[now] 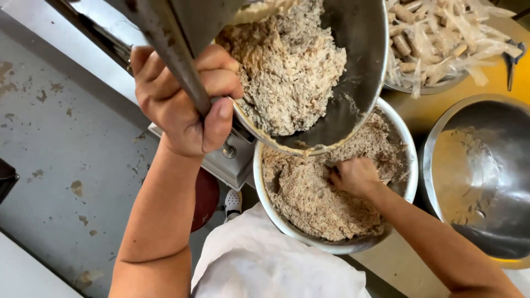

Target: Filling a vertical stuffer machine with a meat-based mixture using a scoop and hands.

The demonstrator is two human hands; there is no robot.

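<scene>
Head view: looking straight down over a steel worktop, grey floor off to the left.
Left hand [185, 105]: fingers wrapped tight round the rim of the tilted steel bowl [359, 60], thumb pressed down over the edge, holding the bowl raised and tipped.
Tilted steel bowl: held above and partly over the lower bowl, mouth turned toward the camera, a thick clump of brownish-grey minced mixture [287, 66] clinging to its inner wall.
Right hand [353, 175]: down in the lower steel bowl [411, 182], fingers curled and pushed into the mixture; fingertips buried, so cannot tell whether anything is gripped beyond the mince itself.
Lower steel bowl: on the worktop just in front of the body, more than half full of the same mixture [314, 204], its far edge hidden beneath the tilted bowl.
Empty bowl [486, 171]: to the right, just beside the lower bowl, smeared with pale residue inside.
Tray of wrapped rolls [436, 38]: upper right, behind the empty bowl, pale sticks lying in loose clear film.
White apron [265, 259]: bottom centre, below the lower bowl.
Small grey machine [226, 163]: under the left hand, beside the lower bowl.
</scene>
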